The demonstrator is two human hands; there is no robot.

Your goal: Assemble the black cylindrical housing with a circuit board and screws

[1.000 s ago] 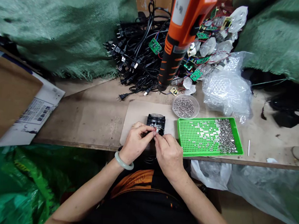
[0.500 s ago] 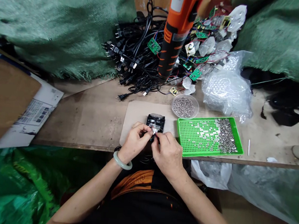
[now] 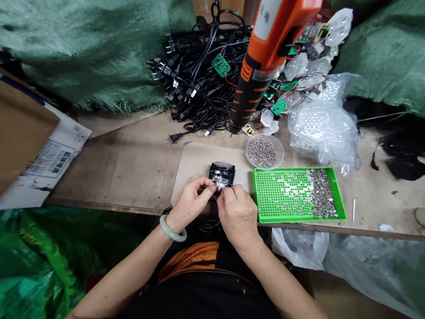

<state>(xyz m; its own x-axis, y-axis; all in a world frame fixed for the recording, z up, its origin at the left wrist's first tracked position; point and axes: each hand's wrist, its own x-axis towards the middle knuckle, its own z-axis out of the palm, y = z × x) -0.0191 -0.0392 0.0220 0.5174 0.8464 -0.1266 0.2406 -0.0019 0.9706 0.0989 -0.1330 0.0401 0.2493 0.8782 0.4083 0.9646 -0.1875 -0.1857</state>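
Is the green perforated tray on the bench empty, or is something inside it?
Not empty: the green perforated tray holds many small silver screws, packed thickly at its right end in this view and scattered more thinly toward the left.

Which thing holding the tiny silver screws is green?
The rectangular perforated tray is green, unlike the round clear dish beside it.

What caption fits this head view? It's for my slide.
Left hand and right hand work at a black housing beside a green perforated tray, an orange power screwdriver hanging above.
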